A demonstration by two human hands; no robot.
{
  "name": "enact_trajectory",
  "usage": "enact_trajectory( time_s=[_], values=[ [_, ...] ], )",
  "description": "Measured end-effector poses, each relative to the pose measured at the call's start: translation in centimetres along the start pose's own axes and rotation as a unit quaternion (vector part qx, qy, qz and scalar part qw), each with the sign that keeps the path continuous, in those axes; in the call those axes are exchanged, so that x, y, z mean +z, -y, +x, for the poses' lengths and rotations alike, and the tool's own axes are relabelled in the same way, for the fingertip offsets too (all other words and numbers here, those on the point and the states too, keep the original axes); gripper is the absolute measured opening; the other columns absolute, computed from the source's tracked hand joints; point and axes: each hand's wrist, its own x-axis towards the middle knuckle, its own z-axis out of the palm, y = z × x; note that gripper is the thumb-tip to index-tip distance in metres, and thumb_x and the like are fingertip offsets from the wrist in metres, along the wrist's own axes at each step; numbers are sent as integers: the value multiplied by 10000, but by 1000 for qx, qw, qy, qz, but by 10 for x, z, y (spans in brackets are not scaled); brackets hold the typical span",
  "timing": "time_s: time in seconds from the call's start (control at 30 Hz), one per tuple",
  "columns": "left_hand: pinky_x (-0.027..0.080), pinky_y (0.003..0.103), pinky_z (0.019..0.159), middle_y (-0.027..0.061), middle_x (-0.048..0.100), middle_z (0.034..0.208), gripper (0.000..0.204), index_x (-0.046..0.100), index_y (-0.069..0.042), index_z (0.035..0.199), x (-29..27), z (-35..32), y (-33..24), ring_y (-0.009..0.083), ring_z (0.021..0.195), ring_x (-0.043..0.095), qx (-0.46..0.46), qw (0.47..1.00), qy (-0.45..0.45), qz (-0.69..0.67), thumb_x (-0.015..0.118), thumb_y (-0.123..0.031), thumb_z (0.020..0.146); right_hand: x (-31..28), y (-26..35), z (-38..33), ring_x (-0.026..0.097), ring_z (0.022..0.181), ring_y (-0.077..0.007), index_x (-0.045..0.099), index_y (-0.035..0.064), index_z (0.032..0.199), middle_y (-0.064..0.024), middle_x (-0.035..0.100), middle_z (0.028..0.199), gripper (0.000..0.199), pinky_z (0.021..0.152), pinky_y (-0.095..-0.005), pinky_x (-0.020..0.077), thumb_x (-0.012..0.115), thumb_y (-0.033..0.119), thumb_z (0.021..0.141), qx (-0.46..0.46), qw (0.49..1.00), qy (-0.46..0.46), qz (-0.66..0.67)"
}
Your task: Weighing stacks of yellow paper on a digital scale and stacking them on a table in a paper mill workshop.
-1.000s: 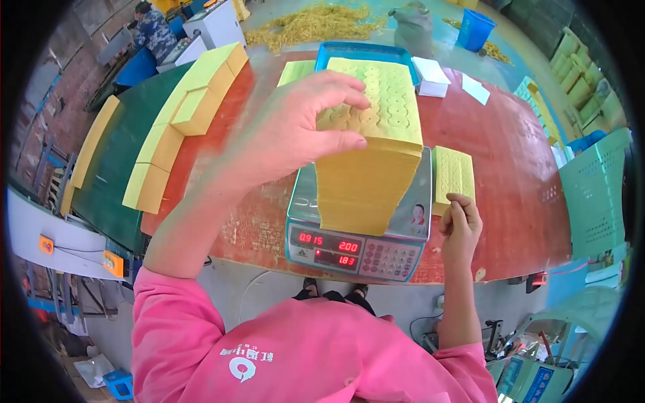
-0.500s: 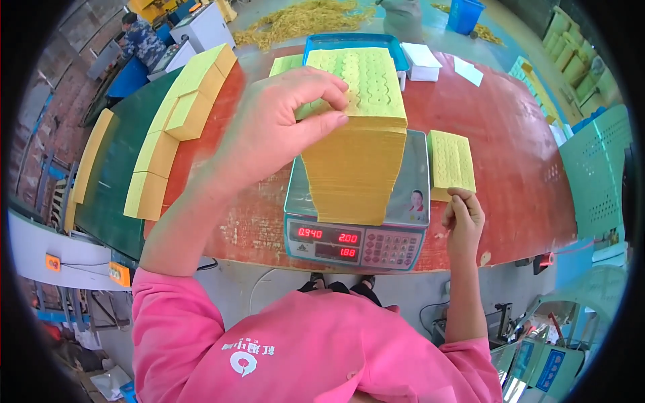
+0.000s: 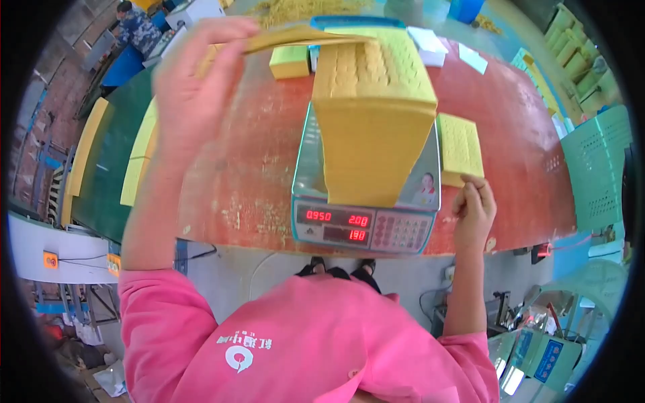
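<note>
A tall stack of yellow paper (image 3: 376, 134), its top sheets embossed with rows of curved marks, rests on the pan of a digital scale (image 3: 363, 232) with a lit red display. My left hand (image 3: 201, 84), blurred by motion, is up at the stack's left. It pinches a thin sheaf of yellow paper sheets (image 3: 289, 39), which bends across to the stack's top far edge. Low on the right, my right hand (image 3: 475, 207) has its fingers curled together in a pinch with nothing visible between them. Its fingertips are close to the near edge of a shorter yellow paper block (image 3: 459, 149).
The scale stands near the front edge of a worn red table (image 3: 248, 195). More yellow blocks (image 3: 138, 164) line the green surface at left. Behind are another small block (image 3: 290, 62), a blue tray (image 3: 356, 21) and white paper (image 3: 428, 43). A person (image 3: 138, 30) works far left.
My left hand has moved left and up from the stack, drawing a thin sheaf of sheets with it. The scale's reading has risen slightly. My right hand stays by the small block.
</note>
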Motion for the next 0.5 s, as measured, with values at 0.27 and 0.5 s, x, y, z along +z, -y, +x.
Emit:
enact_trajectory(
  time_s=[0.27,0.5],
  values=[
    [491,383,906,164,651,1113,173,597,4,1086,-58,-217,71,326,1036,626,-180,926,244,225,538,-55,934,2,10,10,417,527,-70,612,-56,1068,-3,470,640,189,483,-227,321,494,53,968,-54,998,-24,-6],
    [425,421,1022,183,545,1344,382,525,-5,1292,-79,-351,70,367,1235,519,-192,872,362,268,560,-102,925,17,2,14,413,566,-74,627,-53,1073,2,462,653,185,505,-225,313,500,38,973,-60,998,7,33]
  ],
)
